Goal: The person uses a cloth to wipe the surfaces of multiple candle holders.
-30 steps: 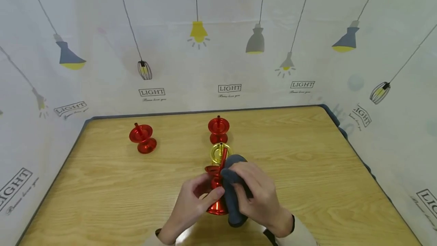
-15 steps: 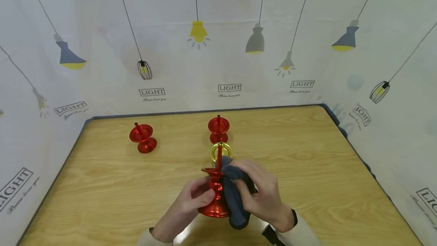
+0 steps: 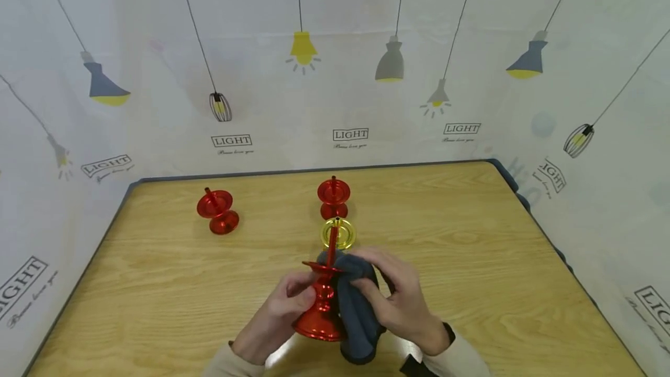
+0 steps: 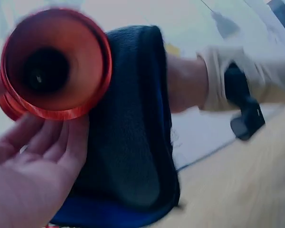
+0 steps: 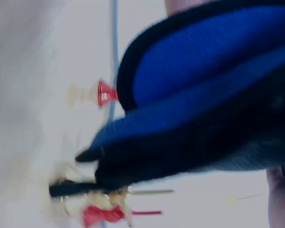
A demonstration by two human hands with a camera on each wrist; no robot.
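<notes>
A shiny red candlestick [image 3: 323, 295], with a flared base, a dish and a thin upright stem, is held tilted above the table by my left hand [image 3: 280, 310], its thumb and fingers round the middle. In the left wrist view the hollow underside of the candlestick's base [image 4: 80, 57] faces the camera. My right hand [image 3: 398, 292] pinches a folded dark blue cloth [image 3: 358, 313] against the candlestick's right side, just below the dish. The cloth [image 5: 194, 109] fills much of the right wrist view and hides most of that hand there.
Behind the hands stands a gold candlestick [image 3: 345, 234], partly hidden. Farther back are a red candlestick [image 3: 334, 192] and another red candlestick [image 3: 216, 205] at the left. A wall sheet [image 3: 282, 109] printed with lamps borders the wooden table [image 3: 173, 284].
The held candlestick has shifted left and toward me, and its base has swung left. The cloth has moved with it, now bunched under the dish. The standing candlesticks stay put.
</notes>
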